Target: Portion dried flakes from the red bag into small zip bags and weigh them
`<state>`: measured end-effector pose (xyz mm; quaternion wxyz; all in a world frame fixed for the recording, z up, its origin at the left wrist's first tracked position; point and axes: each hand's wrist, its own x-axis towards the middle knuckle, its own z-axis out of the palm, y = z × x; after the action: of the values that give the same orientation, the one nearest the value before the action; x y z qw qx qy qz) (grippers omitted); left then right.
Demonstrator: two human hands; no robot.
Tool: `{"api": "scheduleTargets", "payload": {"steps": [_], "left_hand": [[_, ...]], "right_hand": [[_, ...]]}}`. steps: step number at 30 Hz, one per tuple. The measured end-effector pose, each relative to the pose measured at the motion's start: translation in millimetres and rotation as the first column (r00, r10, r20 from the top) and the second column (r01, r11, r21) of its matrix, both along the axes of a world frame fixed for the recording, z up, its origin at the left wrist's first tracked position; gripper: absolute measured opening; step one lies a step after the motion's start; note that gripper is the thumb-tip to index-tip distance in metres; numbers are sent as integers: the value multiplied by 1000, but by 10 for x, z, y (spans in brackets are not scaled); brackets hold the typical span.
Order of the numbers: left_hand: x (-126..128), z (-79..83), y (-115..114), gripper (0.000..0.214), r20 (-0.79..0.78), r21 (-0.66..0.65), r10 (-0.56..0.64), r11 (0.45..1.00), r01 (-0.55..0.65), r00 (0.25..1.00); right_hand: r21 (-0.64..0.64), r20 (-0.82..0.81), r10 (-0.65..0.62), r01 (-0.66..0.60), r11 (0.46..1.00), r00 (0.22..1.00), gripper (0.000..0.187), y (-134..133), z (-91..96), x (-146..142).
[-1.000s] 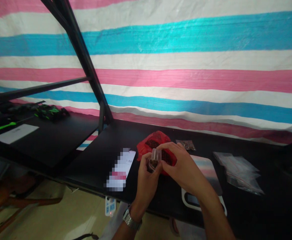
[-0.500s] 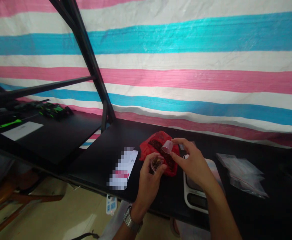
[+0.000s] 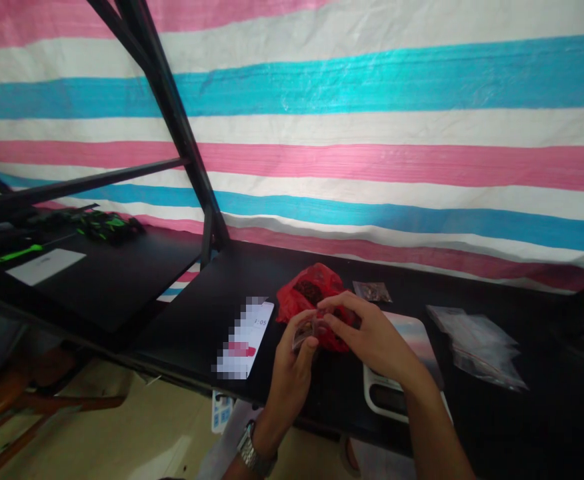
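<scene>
1. Pinching a small clear plastic container (image 3: 303,337), the left hand (image 3: 289,373) is closed, its fingers curled up around the container, which sits between both hands above the table and is mostly hidden.
2. The right hand (image 3: 372,340) arches in from the right, its fingers bent over the container; whether they grip it or only touch it cannot be told.
3. The container looks light, thin-walled and fairly stiff, probably slippery and prone to cracking, so a gentle fingertip hold on its side wall would suit it best.
4. Both forearms rise from the bottom edge, elbows out of view, with a metal wristwatch (image 3: 251,450) on the left wrist.
5. Directly behind the hands lies a soft, crumpled red plastic bag (image 3: 297,300) holding something dark.
6. Nearby are a white digital scale (image 3: 385,399) at right, a blurred phone (image 3: 245,340) at left, a small packet of dark bits (image 3: 371,291) and a pile of clear zip bags (image 3: 477,347).
7. Farthest off, a striped tarp (image 3: 322,87) hangs behind the black table (image 3: 182,313).
</scene>
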<state>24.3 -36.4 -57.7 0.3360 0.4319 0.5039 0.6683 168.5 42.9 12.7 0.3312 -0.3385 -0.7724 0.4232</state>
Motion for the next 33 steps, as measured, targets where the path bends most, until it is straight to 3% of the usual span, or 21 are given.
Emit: {"api": "scheduleTargets", "payload": {"steps": [6, 10, 15, 17, 20, 23, 29, 33], "left_hand": [[27, -14, -26, 65, -5, 21, 15, 1000, -15, 1000], [48, -69, -20, 69, -34, 65, 51, 997, -49, 998], [28, -126, -24, 47, -251, 9, 198, 979, -202, 948], [30, -108, -41, 42, -405, -42, 227, 963, -266, 886], [64, -63, -72, 40, -650, -97, 246, 911, -400, 719], [114, -52, -89, 41, -803, -32, 244, 894, -448, 544], [218, -114, -100, 41, -895, 175, 327, 882, -438, 303], [327, -121, -147, 35, -893, 250, 389, 846, -471, 226]], "right_hand": [[-108, -40, 43, -47, 993, 998, 11, -43, -42, -75], [-135, -112, -174, 159, 978, 978, 25, 23, -7, 58], [-140, -205, -360, 337, 931, 910, 33, 112, 70, 431], [-136, -226, -401, 379, 915, 888, 32, 108, 99, 573], [-66, -145, -394, 388, 919, 908, 28, 73, 123, 706], [2, -81, -431, 433, 902, 899, 28, 51, 113, 754], [-106, -181, -496, 484, 868, 849, 32, 129, 25, 967], [-186, -187, -551, 522, 833, 813, 38, 187, -84, 1208]]}}
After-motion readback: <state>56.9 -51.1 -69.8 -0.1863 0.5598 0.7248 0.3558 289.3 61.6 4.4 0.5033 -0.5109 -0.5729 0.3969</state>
